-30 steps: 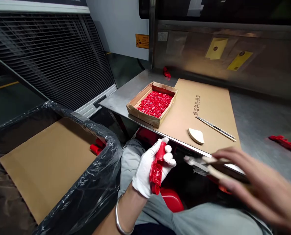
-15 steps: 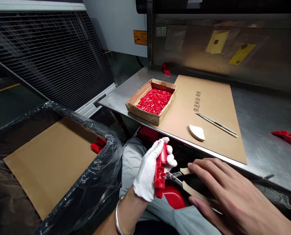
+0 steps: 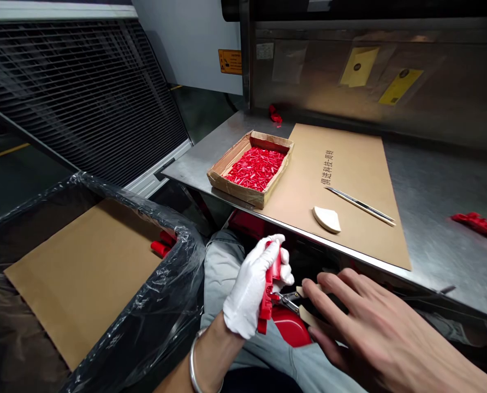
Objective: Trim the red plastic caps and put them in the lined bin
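My left hand, in a white glove, grips a red plastic part upright over my lap. My bare right hand holds a pair of cutters with pale handles, its metal tips touching the part's right edge. Beneath them, on my lap, lies another red piece. Much of the cutters' handles is hidden under my right hand.
A cardboard tray of small red scraps sits on the steel bench beside a cardboard sheet bearing tweezers and a white wedge. A plastic-lined bin with a cardboard sheet stands at left. Red parts lie at right.
My right hand brought the cutters down from bench height and leftward to the red part; their tips now touch it. My left hand stayed nearly still.
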The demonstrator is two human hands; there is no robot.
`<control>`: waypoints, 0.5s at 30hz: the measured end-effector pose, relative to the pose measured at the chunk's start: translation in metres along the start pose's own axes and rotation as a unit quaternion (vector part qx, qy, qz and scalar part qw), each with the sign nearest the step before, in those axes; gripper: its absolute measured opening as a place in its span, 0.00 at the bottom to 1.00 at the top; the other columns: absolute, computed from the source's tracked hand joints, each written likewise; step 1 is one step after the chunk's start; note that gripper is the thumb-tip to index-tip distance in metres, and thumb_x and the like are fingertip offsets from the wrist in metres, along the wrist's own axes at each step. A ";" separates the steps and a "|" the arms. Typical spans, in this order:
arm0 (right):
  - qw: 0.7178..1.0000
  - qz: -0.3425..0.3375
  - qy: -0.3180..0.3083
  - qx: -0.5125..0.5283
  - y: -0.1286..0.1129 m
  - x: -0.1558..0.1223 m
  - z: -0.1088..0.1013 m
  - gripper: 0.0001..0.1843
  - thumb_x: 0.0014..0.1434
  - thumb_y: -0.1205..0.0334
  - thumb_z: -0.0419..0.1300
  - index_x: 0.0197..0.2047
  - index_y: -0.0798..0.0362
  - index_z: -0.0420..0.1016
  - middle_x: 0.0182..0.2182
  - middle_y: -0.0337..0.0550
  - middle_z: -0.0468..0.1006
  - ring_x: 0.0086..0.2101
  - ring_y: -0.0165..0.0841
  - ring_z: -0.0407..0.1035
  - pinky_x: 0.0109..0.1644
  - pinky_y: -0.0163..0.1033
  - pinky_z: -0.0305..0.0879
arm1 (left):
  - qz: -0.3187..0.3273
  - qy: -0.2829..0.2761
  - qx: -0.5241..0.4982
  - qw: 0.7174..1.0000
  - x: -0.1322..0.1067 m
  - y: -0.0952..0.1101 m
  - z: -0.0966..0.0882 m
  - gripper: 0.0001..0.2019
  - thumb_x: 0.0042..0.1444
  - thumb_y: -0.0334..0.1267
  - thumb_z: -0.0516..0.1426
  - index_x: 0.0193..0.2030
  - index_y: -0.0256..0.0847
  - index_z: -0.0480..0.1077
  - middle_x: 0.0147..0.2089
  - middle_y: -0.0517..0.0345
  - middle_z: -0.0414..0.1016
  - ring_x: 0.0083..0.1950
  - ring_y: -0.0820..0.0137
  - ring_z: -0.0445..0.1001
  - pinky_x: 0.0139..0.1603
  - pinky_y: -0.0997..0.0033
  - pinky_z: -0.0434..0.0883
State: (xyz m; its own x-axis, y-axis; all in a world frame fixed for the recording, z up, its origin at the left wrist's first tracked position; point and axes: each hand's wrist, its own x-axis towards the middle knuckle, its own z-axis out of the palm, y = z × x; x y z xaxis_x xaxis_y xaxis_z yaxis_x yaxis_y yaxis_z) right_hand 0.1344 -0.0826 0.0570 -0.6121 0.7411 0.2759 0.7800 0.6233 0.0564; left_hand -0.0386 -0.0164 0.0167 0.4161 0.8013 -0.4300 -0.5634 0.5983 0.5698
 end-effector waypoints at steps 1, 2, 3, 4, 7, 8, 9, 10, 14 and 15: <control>1.000 0.002 -0.009 0.003 0.000 0.000 0.001 0.15 0.68 0.60 0.51 0.52 0.56 0.74 0.37 0.48 0.77 0.35 0.41 0.70 0.35 0.46 0.63 | -0.008 -0.004 -0.001 1.000 0.001 0.000 0.000 0.09 0.66 0.39 0.55 0.50 0.40 0.67 0.34 0.61 0.66 0.25 0.79 0.66 0.26 0.80 0.65; 1.000 0.002 -0.019 0.008 0.001 -0.001 0.001 0.15 0.69 0.60 0.50 0.51 0.55 0.73 0.36 0.46 0.76 0.34 0.39 0.70 0.36 0.46 0.63 | -0.017 -0.008 -0.005 1.000 0.002 0.000 -0.001 0.09 0.66 0.39 0.55 0.49 0.40 0.67 0.34 0.61 0.66 0.25 0.79 0.65 0.26 0.80 0.64; 0.999 -0.001 -0.029 0.014 0.002 -0.001 0.001 0.14 0.69 0.59 0.50 0.51 0.54 0.73 0.36 0.45 0.76 0.33 0.38 0.69 0.36 0.46 0.64 | -0.029 -0.011 -0.010 0.999 0.002 0.000 -0.001 0.08 0.65 0.39 0.56 0.48 0.40 0.67 0.34 0.61 0.66 0.24 0.80 0.65 0.25 0.80 0.64; 0.999 -0.008 -0.040 0.020 0.004 0.000 0.001 0.14 0.69 0.60 0.50 0.52 0.53 0.72 0.36 0.44 0.76 0.32 0.37 0.69 0.36 0.46 0.64 | -0.042 -0.015 -0.015 0.999 0.003 0.000 -0.002 0.07 0.65 0.38 0.56 0.48 0.39 0.67 0.33 0.61 0.66 0.24 0.80 0.65 0.26 0.80 0.64; 0.997 -0.037 -0.066 0.031 0.010 0.000 -0.004 0.15 0.68 0.65 0.49 0.55 0.54 0.70 0.39 0.45 0.77 0.34 0.37 0.71 0.36 0.45 0.65 | -0.078 -0.032 -0.018 0.996 0.005 0.000 -0.003 0.08 0.63 0.38 0.58 0.46 0.38 0.68 0.34 0.60 0.66 0.25 0.79 0.66 0.26 0.80 0.64; 0.996 -0.044 -0.069 0.032 0.012 0.000 -0.006 0.16 0.67 0.67 0.49 0.56 0.55 0.69 0.40 0.46 0.78 0.35 0.37 0.72 0.38 0.45 0.65 | -0.086 -0.039 -0.013 0.995 0.005 0.000 -0.004 0.08 0.63 0.38 0.58 0.46 0.38 0.68 0.34 0.60 0.67 0.25 0.79 0.66 0.26 0.80 0.64; 0.996 -0.050 -0.069 0.035 0.013 0.000 -0.009 0.17 0.66 0.69 0.50 0.56 0.56 0.69 0.41 0.46 0.78 0.36 0.37 0.72 0.39 0.45 0.66 | -0.093 -0.049 -0.007 0.994 0.005 0.000 -0.005 0.09 0.62 0.38 0.59 0.46 0.37 0.68 0.34 0.60 0.67 0.25 0.79 0.67 0.25 0.80 0.64; 0.995 -0.057 -0.066 0.039 0.014 0.000 -0.011 0.18 0.65 0.70 0.50 0.56 0.56 0.69 0.41 0.47 0.78 0.36 0.37 0.72 0.40 0.44 0.66 | -0.098 -0.060 0.000 0.993 0.005 0.000 -0.005 0.09 0.62 0.38 0.60 0.46 0.37 0.69 0.33 0.60 0.67 0.25 0.79 0.67 0.25 0.80 0.63; 0.995 -0.075 -0.056 0.039 0.014 0.002 -0.014 0.19 0.63 0.73 0.47 0.54 0.56 0.69 0.36 0.46 0.77 0.32 0.36 0.70 0.37 0.42 0.63 | -0.107 -0.097 0.009 0.989 0.007 0.000 -0.008 0.11 0.60 0.38 0.61 0.47 0.37 0.69 0.32 0.61 0.67 0.24 0.79 0.66 0.25 0.79 0.63; 0.995 -0.072 -0.056 0.030 0.012 0.003 -0.013 0.18 0.64 0.72 0.47 0.53 0.56 0.70 0.34 0.46 0.77 0.32 0.36 0.70 0.36 0.43 0.63 | -0.109 -0.099 0.006 0.989 0.007 0.000 -0.008 0.11 0.60 0.39 0.61 0.47 0.37 0.69 0.32 0.61 0.67 0.24 0.79 0.66 0.25 0.79 0.63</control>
State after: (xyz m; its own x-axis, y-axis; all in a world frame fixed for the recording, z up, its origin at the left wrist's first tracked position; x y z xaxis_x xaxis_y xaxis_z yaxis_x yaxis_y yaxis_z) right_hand 0.1440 -0.0766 0.0712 -0.7305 0.6639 0.1599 0.6758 0.7365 0.0293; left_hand -0.0412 -0.0105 0.0082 0.6590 0.6380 -0.3983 -0.4377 0.7559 0.4868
